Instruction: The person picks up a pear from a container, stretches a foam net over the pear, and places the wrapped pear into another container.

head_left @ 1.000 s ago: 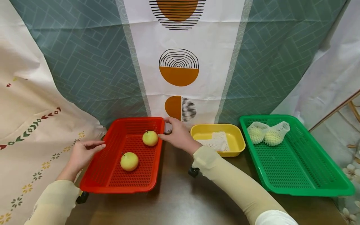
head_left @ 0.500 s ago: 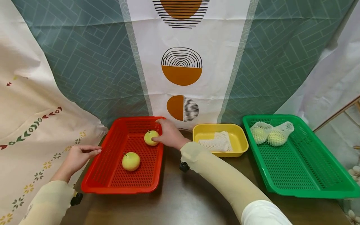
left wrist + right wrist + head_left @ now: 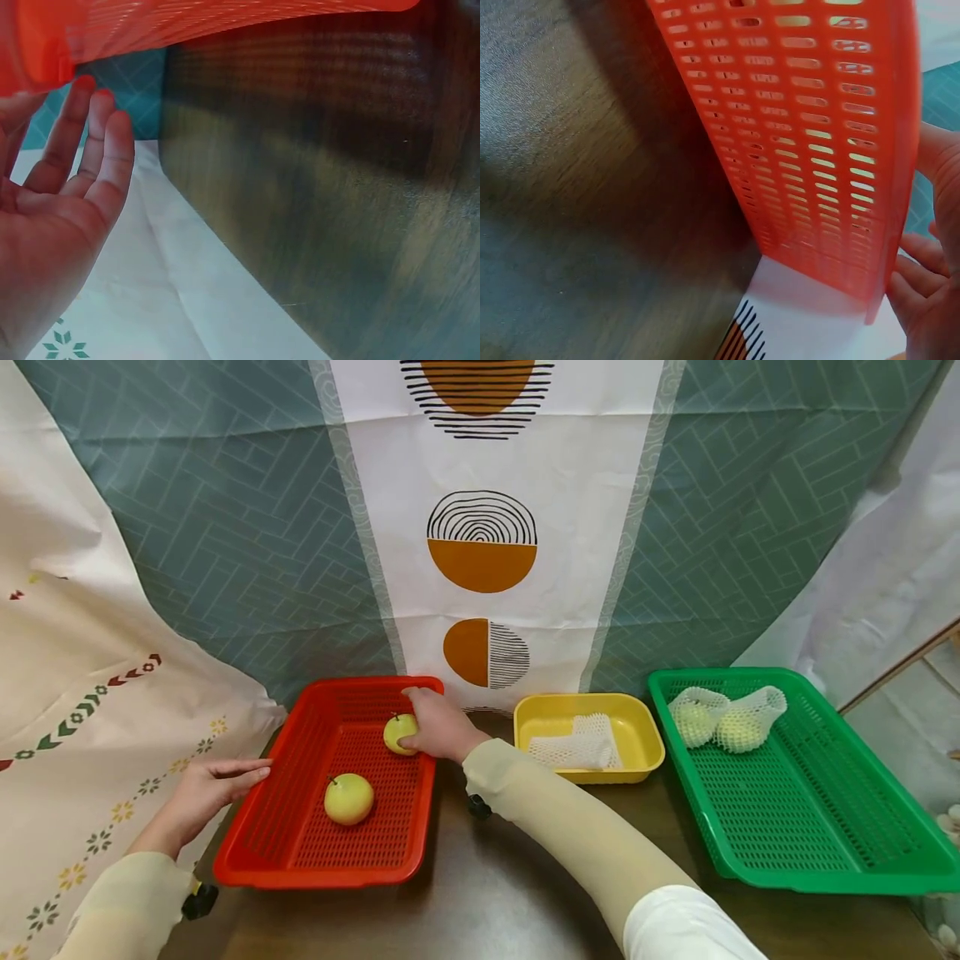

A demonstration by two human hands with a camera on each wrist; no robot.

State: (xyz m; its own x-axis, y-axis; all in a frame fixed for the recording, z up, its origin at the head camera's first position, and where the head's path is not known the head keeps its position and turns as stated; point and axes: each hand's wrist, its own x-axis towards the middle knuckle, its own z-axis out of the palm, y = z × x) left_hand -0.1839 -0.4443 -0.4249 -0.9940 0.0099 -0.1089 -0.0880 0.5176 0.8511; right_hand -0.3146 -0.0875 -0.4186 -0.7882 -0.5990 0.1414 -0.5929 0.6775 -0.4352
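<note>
In the head view, the red basket [image 3: 318,877] holds two round yellow-green pears, a nearer pear [image 3: 348,799] and a farther pear [image 3: 400,733]. My right hand [image 3: 442,724] reaches over the basket's right rim, its thumb overlapping the farther pear and its fingers spread past it. A gap shows between thumb and fingers at the rim in the right wrist view. At the left rim is my left hand [image 3: 202,797], fingertips right at the edge. The left wrist view shows its fingers extended under the rim, with thumb and index partly hidden.
A yellow tray [image 3: 647,739] with white foam nets [image 3: 581,745] stands right of the red basket. Farther right, a green basket [image 3: 787,827] holds two pears in foam nets [image 3: 727,722]. All rest on a brown wooden table [image 3: 480,893] before a patterned curtain [image 3: 247,527].
My right hand has moved left, from beside the red basket's right rim to over it, with the thumb now at the farther pear. The left hand has come up to the left rim.
</note>
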